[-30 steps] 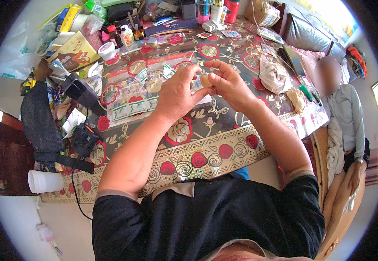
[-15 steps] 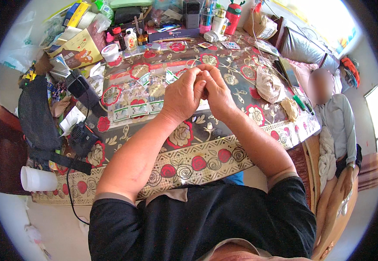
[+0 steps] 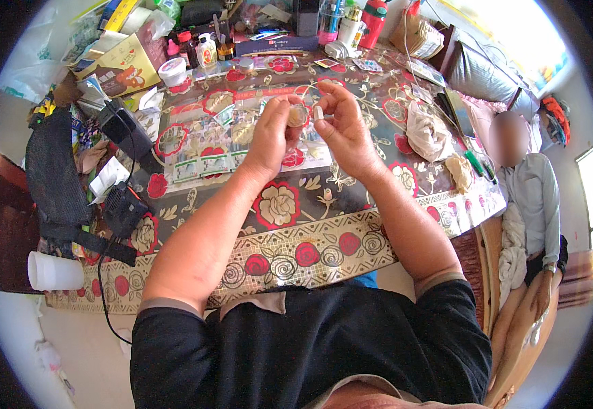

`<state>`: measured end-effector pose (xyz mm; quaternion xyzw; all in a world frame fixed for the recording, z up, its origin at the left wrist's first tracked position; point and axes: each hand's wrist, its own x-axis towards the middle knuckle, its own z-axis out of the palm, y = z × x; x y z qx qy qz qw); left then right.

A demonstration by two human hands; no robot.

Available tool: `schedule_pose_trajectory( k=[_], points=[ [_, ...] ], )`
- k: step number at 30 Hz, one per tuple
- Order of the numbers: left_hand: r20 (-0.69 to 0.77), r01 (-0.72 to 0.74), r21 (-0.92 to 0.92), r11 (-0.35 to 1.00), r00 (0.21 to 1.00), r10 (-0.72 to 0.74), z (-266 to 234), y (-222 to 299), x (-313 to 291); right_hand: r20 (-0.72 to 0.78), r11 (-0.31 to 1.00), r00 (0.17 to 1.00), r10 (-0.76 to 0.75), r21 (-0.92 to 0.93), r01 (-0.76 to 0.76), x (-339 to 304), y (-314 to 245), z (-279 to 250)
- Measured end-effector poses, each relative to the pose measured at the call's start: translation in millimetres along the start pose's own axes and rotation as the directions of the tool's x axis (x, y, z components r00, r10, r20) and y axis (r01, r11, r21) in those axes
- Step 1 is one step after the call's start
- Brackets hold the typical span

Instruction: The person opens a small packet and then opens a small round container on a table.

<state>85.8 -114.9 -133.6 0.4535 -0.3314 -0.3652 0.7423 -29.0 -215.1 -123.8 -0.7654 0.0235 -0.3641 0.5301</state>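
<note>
Above the middle of the table, my left hand (image 3: pixel 273 133) is closed round a small round container (image 3: pixel 298 116) with a brownish, see-through look; its contents cannot be made out. Just to the right, my right hand (image 3: pixel 343 129) pinches a small white piece (image 3: pixel 319 113), perhaps a lid seen edge-on, between thumb and fingers. A narrow gap separates the two. Beneath my hands lies a printed sheet (image 3: pixel 180 183) with several small green-and-white packets (image 3: pixel 213 163) on it.
The flowered tablecloth (image 3: pixel 323 228) covers the table. A white tub (image 3: pixel 172 71), bottles (image 3: pixel 206 53) and a red flask (image 3: pixel 373 24) stand at the back. Left are a black device (image 3: pixel 124 128) and white cup (image 3: pixel 55 271). A crumpled cloth (image 3: pixel 430 131) lies right; a person (image 3: pixel 534 198) sits beyond.
My hands were together with fingers touching; now they are apart, showing the round container in the left and the white piece in the right.
</note>
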Motion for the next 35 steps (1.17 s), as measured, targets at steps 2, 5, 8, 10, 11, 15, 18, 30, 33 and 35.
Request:
schedule_pose_trajectory(
  k=[2, 5, 8, 10, 11, 15, 18, 30, 33, 35],
  points=[
    [0.067, 0.046, -0.036, 0.998, 0.997, -0.043, -8.5, 1.0, 2.1, 0.017, 0.997, 0.998, 0.067, -0.040, -0.066, 0.1, -5.7, -10.0],
    [0.170, 0.119, -0.103, 0.987, 0.980, -0.101, -12.1, 1.8, 1.1, 0.072, 0.864, 0.988, 0.134, -0.497, -0.081, 0.0, -4.9, -27.8],
    [0.235, 0.142, -0.122, 0.982, 0.966, -0.111, -6.5, 5.5, -2.3, 0.117, 0.732, 0.964, 0.237, -0.674, -0.098, 0.5, 4.8, -37.6],
    [0.246, 0.163, -0.129, 0.978, 0.961, -0.128, -6.5, 3.3, -2.5, 0.118, 0.687, 0.960, 0.254, -0.721, -0.093, -0.2, 7.2, -38.8],
    [0.246, 0.166, -0.120, 0.979, 0.960, -0.133, -6.3, 3.2, -2.5, 0.095, 0.664, 0.969, 0.228, -0.743, -0.083, -0.8, 4.9, -38.1],
    [0.185, 0.136, -0.071, 0.988, 0.975, -0.121, -2.9, 3.5, -3.5, 0.016, 0.824, 1.000, 0.011, -0.567, 0.000, 2.3, -8.3, -32.7],
    [0.165, 0.105, -0.011, 0.994, 0.981, -0.102, -1.6, 2.2, -4.5, 0.054, 0.962, 0.998, -0.021, -0.271, 0.035, 0.4, -20.3, -23.1],
    [0.156, 0.048, 0.141, 0.989, 0.985, -0.070, 10.5, -2.2, -9.8, 0.052, 0.920, 0.993, -0.110, -0.373, 0.121, -5.1, -16.2, -5.5],
    [0.065, -0.029, 0.385, 0.922, 0.998, 0.004, 2.5, 4.7, -2.0, 0.034, 0.942, 0.998, -0.048, -0.332, 0.057, -4.6, -14.0, -7.9],
    [-0.022, -0.029, 0.446, 0.894, 0.999, 0.043, -16.1, 13.2, 10.0, 0.056, 0.943, 0.998, 0.013, -0.333, 0.006, -3.4, -11.3, -10.0]
  ],
)
